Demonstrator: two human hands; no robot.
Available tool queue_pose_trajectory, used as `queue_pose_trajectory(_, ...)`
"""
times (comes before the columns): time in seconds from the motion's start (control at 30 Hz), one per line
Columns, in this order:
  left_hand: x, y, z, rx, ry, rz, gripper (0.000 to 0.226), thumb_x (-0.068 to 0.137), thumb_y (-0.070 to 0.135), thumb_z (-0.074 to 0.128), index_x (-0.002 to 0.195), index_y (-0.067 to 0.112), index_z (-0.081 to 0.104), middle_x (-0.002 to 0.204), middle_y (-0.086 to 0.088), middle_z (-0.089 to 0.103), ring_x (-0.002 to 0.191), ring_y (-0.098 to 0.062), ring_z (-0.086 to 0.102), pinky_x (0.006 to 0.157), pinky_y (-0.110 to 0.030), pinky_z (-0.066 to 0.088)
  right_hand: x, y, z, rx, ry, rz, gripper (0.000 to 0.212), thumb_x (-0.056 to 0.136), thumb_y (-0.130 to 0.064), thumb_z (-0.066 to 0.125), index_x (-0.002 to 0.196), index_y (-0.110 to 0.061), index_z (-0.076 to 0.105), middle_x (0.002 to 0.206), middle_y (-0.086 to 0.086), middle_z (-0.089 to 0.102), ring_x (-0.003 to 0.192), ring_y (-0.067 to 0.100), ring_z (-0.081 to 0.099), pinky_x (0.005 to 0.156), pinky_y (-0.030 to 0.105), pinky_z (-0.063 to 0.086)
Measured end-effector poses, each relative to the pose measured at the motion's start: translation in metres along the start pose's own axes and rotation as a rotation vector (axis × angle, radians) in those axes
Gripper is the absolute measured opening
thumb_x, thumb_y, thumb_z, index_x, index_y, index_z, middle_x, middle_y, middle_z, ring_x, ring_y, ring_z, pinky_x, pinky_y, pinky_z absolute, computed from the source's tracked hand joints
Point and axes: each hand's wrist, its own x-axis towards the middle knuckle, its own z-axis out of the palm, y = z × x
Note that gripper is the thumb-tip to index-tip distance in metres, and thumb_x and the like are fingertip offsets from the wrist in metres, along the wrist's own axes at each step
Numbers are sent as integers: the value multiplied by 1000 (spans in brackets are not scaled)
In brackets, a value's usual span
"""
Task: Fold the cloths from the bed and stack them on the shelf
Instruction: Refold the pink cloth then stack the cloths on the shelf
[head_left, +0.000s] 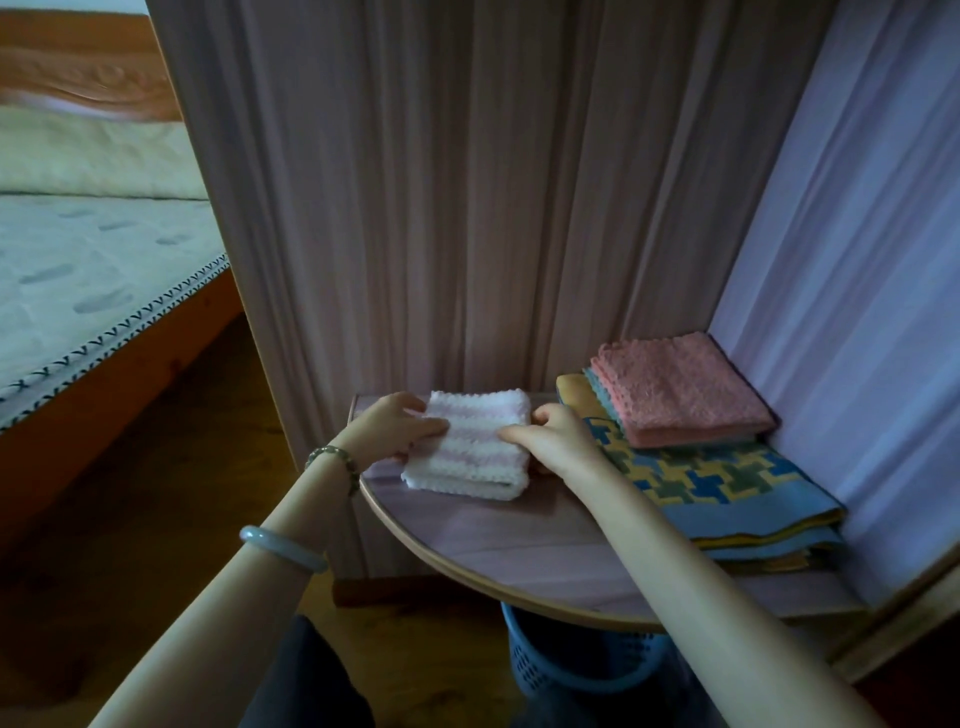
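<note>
The left hand (395, 428) at 9 o'clock and the right hand (550, 439) at 3 o'clock grip a folded, fluffy white-and-pink striped cloth (467, 449) lying flat on the shelf (519, 551), with a folded pink cloth (685, 395) stacked at its 2 o'clock.
</note>
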Motion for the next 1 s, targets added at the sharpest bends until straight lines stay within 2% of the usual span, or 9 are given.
queue_pose_trajectory(0.07,1,1,2,-9,37,57,21,85,24,70,103,16,63,76,0,58,65,-14,54,62,-27,51,1,-2,1,51,-10,14,25,71,-23,72,64,-14,50,65,3,55,65,19,56,59,31,43)
queue_pose_trajectory(0.13,3,-1,-1,-55,69,90,20,85,25,71,102,17,64,82,-2,60,69,-15,55,62,-24,49,0,-11,2,195,-68,48,15,72,-20,67,73,-10,57,75,9,60,75,23,61,66,34,49)
queue_pose_trajectory(0.27,6,3,-11,-216,108,68,27,88,46,61,84,19,64,93,-8,63,86,-21,56,83,-40,50,0,-36,-1,498,-175,121,36,76,-20,62,107,-2,59,99,16,66,92,28,67,76,41,56)
queue_pose_trajectory(0.43,7,-3,-26,-470,-277,84,68,82,64,58,117,7,67,120,-20,65,116,-32,59,106,-43,39,-1,-60,-7,740,-268,118,29,86,-11,56,111,3,62,94,17,65,83,25,65,70,33,55)
queue_pose_trajectory(0.5,8,0,-25,-552,-244,33,59,88,51,59,114,-1,65,118,-22,64,108,-32,61,99,-41,44,2,-57,-5,742,-252,122,21,85,-11,58,103,0,63,89,14,65,77,23,65,65,30,54)
queue_pose_trajectory(0.57,9,6,-19,-491,-115,4,42,92,37,58,100,-4,65,95,-21,61,82,-27,59,76,-36,47,5,-45,-1,643,-177,143,17,84,-12,63,98,-3,60,92,16,64,81,26,65,65,34,54)
queue_pose_trajectory(0.77,18,12,4,145,130,63,37,94,36,52,81,2,58,69,-7,50,60,-16,43,53,-26,33,10,-7,10,314,-35,97,19,77,-18,77,77,-5,62,82,18,66,79,29,66,72,44,56)
queue_pose_trajectory(0.9,16,6,11,322,182,69,38,95,39,49,75,6,51,63,0,49,64,-20,47,53,-30,31,6,-7,9,121,42,7,25,74,-24,79,84,-5,66,82,8,69,79,23,66,67,33,55)
queue_pose_trajectory(1.0,13,3,14,338,194,61,36,95,37,49,77,6,51,69,-3,53,72,-25,50,61,-31,31,1,-7,6,44,70,-41,22,77,-25,76,87,-14,59,76,-7,58,73,11,56,51,16,37)
